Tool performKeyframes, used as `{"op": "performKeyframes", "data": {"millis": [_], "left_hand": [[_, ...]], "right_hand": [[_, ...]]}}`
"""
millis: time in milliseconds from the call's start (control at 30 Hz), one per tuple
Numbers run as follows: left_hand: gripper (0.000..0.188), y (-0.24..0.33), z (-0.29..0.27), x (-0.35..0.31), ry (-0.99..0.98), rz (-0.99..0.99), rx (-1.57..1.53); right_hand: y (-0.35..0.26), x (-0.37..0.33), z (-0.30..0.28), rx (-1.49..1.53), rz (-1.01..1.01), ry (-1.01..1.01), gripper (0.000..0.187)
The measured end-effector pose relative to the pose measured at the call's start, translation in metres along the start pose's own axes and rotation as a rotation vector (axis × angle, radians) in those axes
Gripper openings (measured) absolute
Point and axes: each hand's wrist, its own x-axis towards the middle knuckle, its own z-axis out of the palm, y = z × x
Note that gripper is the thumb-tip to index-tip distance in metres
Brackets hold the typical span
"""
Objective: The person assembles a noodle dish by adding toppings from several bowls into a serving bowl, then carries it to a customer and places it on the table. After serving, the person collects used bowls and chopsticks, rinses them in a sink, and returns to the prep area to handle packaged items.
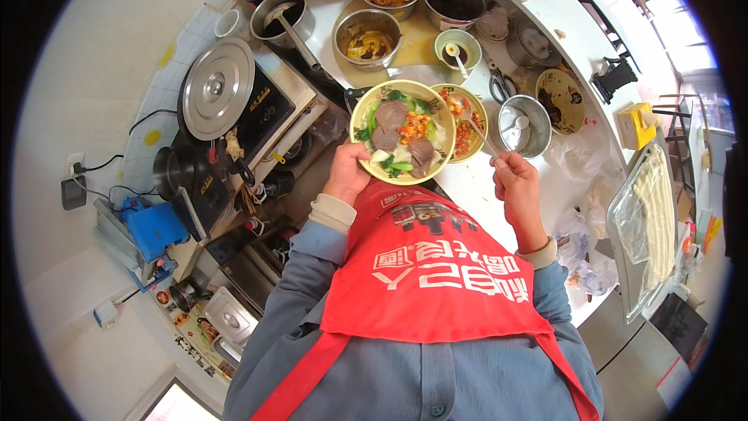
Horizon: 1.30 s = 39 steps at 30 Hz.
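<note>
the left hand [348, 171] grips the meat bowl [405, 182], a yellow round bowl, at its lower left rim, thumb on the edge, the other fingers mostly hidden. the meat bowl is in front of the person, just beyond the red apron [436, 288], and carries sliced meat [391, 114], green leaves [401, 166] and chopped orange-red pepper [417, 129]. the right hand [516, 185], to the right of the meat bowl, is closed around the end of a metal spoon [484, 139]. the spoon's head is over the relish bowl [485, 118], which holds more chopped pepper just beside the meat bowl on its right; i cannot tell whether the two bowls touch.

farther right of the meat bowl, past the relish bowl, is a metal pot [531, 143] with a white ladle [520, 121] in it. beyond the meat bowl, slightly right, a small pale bowl [437, 52] holds dark sauce and a white spoon [460, 64]; scissors [501, 86] lie to the right of that. well to the left of the meat bowl is a round metal lid [219, 90].
</note>
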Motion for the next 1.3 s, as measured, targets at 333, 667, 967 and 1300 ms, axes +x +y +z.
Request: {"op": "performKeyframes", "data": {"millis": [333, 667, 967, 1300], "left_hand": [[0.074, 0.032, 0.002, -0.031, 0.086, 0.047, -0.048], [0.077, 0.113, 0.021, -0.021, 0.002, 0.177, -0.106], [0.08, 0.205, 0.006, 0.013, 0.171, 0.28, -0.101], [0.085, 0.277, -0.031, 0.053, 0.22, 0.321, -0.081]], "right_hand": [[0.071, 0.042, -0.02, -1.313, -0.72, 0.215, 0.008], [-0.049, 0.081, 0.04, -0.115, -0.071, 0.093, 0.016], [-0.142, 0.302, 0.189, -1.261, -0.818, 0.287, 0.016], [-0.146, 0.354, 0.233, -1.603, -0.808, 0.068, 0.011]]}}
